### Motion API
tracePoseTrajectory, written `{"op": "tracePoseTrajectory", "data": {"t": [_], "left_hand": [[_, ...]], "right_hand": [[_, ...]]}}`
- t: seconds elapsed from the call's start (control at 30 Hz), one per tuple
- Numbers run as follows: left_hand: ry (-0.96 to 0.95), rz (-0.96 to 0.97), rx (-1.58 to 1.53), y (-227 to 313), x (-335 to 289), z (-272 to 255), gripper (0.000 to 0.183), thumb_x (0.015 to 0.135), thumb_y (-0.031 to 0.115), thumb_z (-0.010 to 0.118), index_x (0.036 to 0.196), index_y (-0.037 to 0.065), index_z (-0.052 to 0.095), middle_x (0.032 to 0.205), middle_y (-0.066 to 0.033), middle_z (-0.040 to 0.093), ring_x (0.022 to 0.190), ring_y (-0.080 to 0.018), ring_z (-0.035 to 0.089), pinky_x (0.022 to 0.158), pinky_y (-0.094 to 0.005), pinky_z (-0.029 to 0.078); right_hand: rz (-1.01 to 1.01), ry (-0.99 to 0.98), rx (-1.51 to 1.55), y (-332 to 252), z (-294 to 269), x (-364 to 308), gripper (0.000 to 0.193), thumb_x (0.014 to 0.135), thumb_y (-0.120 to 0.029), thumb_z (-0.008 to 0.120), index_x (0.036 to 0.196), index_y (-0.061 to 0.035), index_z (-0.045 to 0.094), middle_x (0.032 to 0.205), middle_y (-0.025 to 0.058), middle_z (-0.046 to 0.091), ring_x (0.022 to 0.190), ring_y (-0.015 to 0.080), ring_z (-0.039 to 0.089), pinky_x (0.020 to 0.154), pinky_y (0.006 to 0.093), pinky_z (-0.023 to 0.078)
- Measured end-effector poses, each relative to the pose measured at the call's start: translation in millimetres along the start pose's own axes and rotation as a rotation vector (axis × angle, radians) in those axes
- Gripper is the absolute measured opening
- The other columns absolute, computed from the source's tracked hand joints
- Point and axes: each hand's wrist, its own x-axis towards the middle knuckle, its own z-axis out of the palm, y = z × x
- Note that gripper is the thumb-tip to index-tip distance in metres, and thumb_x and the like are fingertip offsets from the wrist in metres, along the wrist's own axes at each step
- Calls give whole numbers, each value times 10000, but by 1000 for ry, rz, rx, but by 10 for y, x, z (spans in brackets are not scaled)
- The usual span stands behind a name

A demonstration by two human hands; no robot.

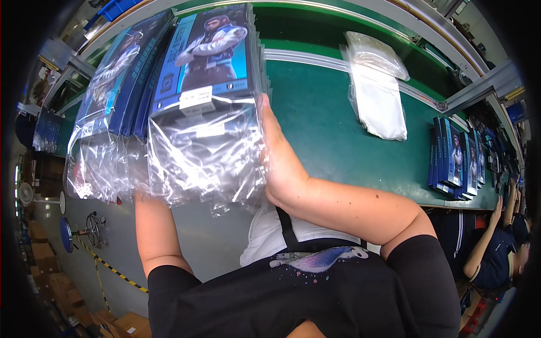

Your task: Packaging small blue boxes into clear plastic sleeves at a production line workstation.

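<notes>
Bagged boxes raised in front of a green surface

In the head view I see two bunches of blue boxes side by side, each front box printed with a figure whose arms are folded. They sit in clear bags whose loose lower ends hang slack, crinkled and shining. A white label sits at the lower end of the right-hand front box; what the boxes hold is hidden.

The right hand lies along the right side of the right bunch, but I can't tell how far that grip is closed. The left forearm runs up behind the plastic, which hides the left hand, so I can't tell its grip either.

Further back on the surface lies a pile of flat plastic sleeves, clear at the far end and white nearer. Over to the right, more boxes stand close together, near a co-worker's arm. Across the room, cardboard cartons are piled beyond a blue-seated stool
</notes>
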Motion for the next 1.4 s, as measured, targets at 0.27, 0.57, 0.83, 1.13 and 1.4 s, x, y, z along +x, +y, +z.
{"op": "tracePoseTrajectory", "data": {"t": [0.27, 0.57, 0.83, 1.13, 1.4], "left_hand": [[8, 10, 14, -166, -59, 41, 584, 963, 455, 335, 1285, -12, 472, 1245, -180, 544, 1191, -314, 485, 1029, -435, 370], [216, 781, 11, 339, -628, -792, 337, 938, 315, 474, 1104, 27, 529, 1052, -116, 570, 969, -239, 529, 861, -379, 426], [-1128, 1100, 404, -471, -1957, 810, 182, 844, 231, 643, 878, 52, 639, 729, -51, 521, 665, -231, 517, 551, -339, 423], [-1012, 1351, 1108, -2033, -1406, 2064, 225, 787, 56, 647, 1003, 106, 683, 1034, -33, 639, 1031, -230, 548, 912, -403, 386], [-1157, 1237, 1178, -2045, -1193, 2334, 220, 768, -14, 630, 973, 53, 672, 930, -60, 615, 875, -240, 580, 764, -345, 474]], "right_hand": [[-4, 112, -26, -73, -42, -19, 754, 949, -590, 350, 1391, 19, 321, 1331, 203, 437, 1257, 289, 415, 1002, 407, 385], [-247, 199, -284, -513, -1290, -643, 492, 910, -358, 604, 1244, -1, 548, 1107, 75, 593, 875, 119, 536, 793, 264, 450], [-940, 1099, -1041, -1497, -3157, -1039, 361, 845, -259, 693, 1042, 39, 638, 962, 136, 650, 883, 182, 608, 816, 299, 474], [-365, 939, -1827, -1120, -3474, -1321, 741, 789, -588, 617, 1273, -31, 554, 1359, 334, 399, 1307, 433, 354, 1079, 450, 283], [-441, 887, -1273, -1257, -3226, -1432, 758, 659, -441, 776, 1250, -26, 544, 1086, 200, 578, 1021, 302, 559, 923, 419, 430]]}}
